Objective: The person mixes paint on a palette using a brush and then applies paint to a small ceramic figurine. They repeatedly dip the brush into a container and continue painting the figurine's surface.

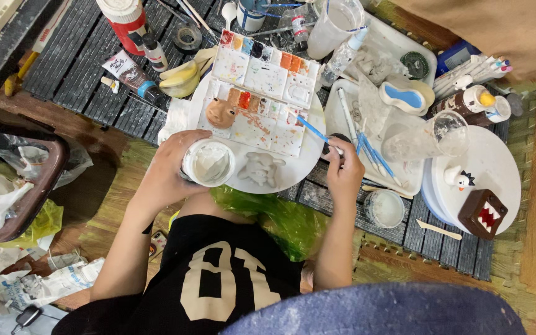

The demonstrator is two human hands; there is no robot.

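Note:
My left hand (167,169) holds an open white jar of white paint (209,163) at the near-left edge of a round white plate (308,158). My right hand (344,172) grips a thin blue-handled brush (313,131) whose tip points toward the paint-stained palette (262,84) lying on the plate. A dark round object sits by the right fingers; I cannot tell what it is. A small brown clay head (221,113) rests on the palette's left side. An unpainted white clay figure (262,169) lies on the plate between my hands.
A white tray (404,180) with blue brushes and a clear cup (432,136) lies to the right. Beyond it is a round stand (497,167) with a brown toothed box figure (482,213). Bottles, a paint tube (133,75) and markers crowd the back. A lined bin (20,180) stands left.

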